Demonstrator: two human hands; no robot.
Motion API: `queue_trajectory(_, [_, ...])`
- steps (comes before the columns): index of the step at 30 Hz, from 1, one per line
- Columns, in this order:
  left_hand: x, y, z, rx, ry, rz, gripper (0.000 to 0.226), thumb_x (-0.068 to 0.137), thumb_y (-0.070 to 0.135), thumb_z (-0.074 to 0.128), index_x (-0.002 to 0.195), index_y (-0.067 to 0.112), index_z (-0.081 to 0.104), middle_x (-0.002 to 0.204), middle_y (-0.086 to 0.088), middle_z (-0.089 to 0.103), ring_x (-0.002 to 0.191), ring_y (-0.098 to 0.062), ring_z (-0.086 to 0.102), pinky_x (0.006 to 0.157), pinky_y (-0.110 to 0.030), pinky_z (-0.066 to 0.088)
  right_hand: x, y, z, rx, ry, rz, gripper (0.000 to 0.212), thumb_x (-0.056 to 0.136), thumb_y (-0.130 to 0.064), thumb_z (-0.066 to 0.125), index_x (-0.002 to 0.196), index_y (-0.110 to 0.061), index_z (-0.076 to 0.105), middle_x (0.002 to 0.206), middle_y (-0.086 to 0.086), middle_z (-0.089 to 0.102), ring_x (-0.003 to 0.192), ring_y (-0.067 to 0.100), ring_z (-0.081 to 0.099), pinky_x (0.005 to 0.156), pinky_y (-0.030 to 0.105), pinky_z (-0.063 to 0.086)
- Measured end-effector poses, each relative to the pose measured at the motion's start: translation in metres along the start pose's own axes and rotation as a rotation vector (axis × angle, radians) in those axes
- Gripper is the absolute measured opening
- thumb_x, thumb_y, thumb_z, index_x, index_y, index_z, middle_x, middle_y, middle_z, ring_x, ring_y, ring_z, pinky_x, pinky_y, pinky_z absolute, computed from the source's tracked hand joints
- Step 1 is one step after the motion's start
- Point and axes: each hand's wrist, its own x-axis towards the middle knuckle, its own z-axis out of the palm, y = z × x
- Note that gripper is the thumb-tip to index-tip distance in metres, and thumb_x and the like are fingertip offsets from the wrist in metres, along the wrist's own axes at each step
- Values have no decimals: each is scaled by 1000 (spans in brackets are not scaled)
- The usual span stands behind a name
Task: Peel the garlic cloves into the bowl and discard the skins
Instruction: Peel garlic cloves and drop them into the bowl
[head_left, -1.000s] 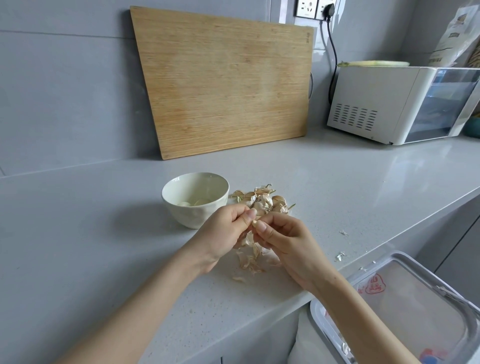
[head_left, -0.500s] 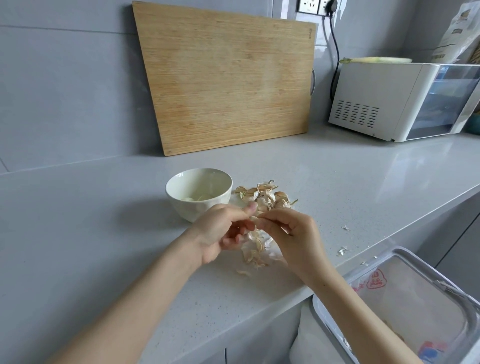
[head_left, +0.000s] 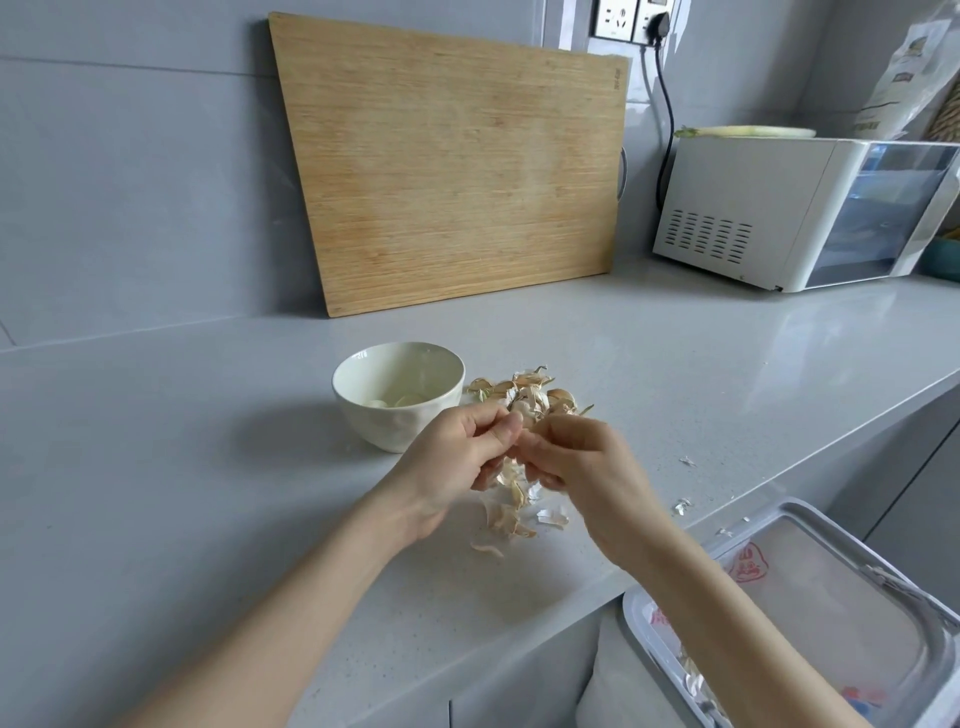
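Note:
My left hand (head_left: 457, 457) and my right hand (head_left: 582, 467) meet fingertip to fingertip just above the counter, pinching a garlic clove that the fingers almost wholly hide. A pile of unpeeled cloves and husks (head_left: 524, 395) lies right behind the hands. Loose skins (head_left: 511, 519) lie on the counter under them. A cream bowl (head_left: 397, 395) stands left of the pile with a few peeled cloves (head_left: 395, 401) inside.
A bin (head_left: 810, 613) lined with a white bag stands below the counter edge at lower right. Small skin flakes (head_left: 683, 506) lie near that edge. A wooden cutting board (head_left: 452, 166) leans on the wall. A white oven (head_left: 800, 213) sits at back right.
Both hands stay together on the clove, the fingers shifting slightly. The view has tilted a little, so the scene sits lower in frame.

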Motion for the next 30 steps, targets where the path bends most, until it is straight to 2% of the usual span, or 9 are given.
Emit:
queue_trajectory(2, [0,-1,0,111,8,90,27,96,21,49,80,6,65,66,-9,46,52,-9,34,51,-19,31,-1,-5,0,298,-58,194,24,90,-4,56,66,-3,56,56,1,48,52,10,38,52,21,31])
queue_trajectory(5, [1,-5,0,305,89,225,28,93,33,51,74,17,64,62,-7,57,60,-26,47,60,-34,41,-4,-8,4,379,-51,246,24,91,-6,55,67,-5,56,55,-1,47,51,9,37,49,18,32])
queue_trajectory(8, [1,-5,2,321,161,174,37,94,31,52,63,11,55,48,5,46,50,-15,40,51,-29,35,-5,-5,11,-93,125,22,31,91,-17,60,62,-7,57,50,-5,48,49,6,35,49,17,28])
queue_trajectory(10, [1,0,2,75,181,-17,43,96,22,51,55,13,43,45,10,31,43,-10,25,43,-21,22,-4,2,17,-421,252,-214,32,90,-14,60,61,-2,54,50,-6,41,48,8,31,48,18,25])
queue_trajectory(14, [1,6,-4,-196,184,-195,42,95,20,52,56,12,35,47,3,24,41,-11,19,41,-18,15,-2,11,19,-625,430,-498,24,82,-8,61,60,-5,55,54,-6,43,51,10,35,50,18,27])
queue_trajectory(19, [0,7,-1,-218,142,-174,31,92,22,55,65,7,56,54,0,47,47,-11,42,45,-17,37,-5,5,11,-504,308,-247,14,76,-2,71,68,-12,69,58,-12,57,57,2,51,57,10,37])
queue_trajectory(23, [0,5,-2,-203,148,-157,29,94,20,51,75,2,63,53,2,60,47,-7,52,50,-18,42,-6,4,2,-451,268,-130,21,80,0,67,85,-19,75,72,-19,65,68,-1,61,66,11,45])
queue_trajectory(26, [0,6,0,-181,139,-149,28,96,15,48,78,0,63,58,-1,62,46,-6,53,45,-14,41,-9,0,0,-287,237,-136,21,84,-7,65,87,-25,73,76,-14,71,73,0,66,73,22,52])
queue_trajectory(30, [-3,7,2,-81,102,-113,26,96,11,47,81,2,66,60,-1,62,47,-6,52,46,-14,40,-7,-4,4,-288,196,-196,13,85,-21,67,76,-28,72,61,-13,65,55,6,54,58,26,43])
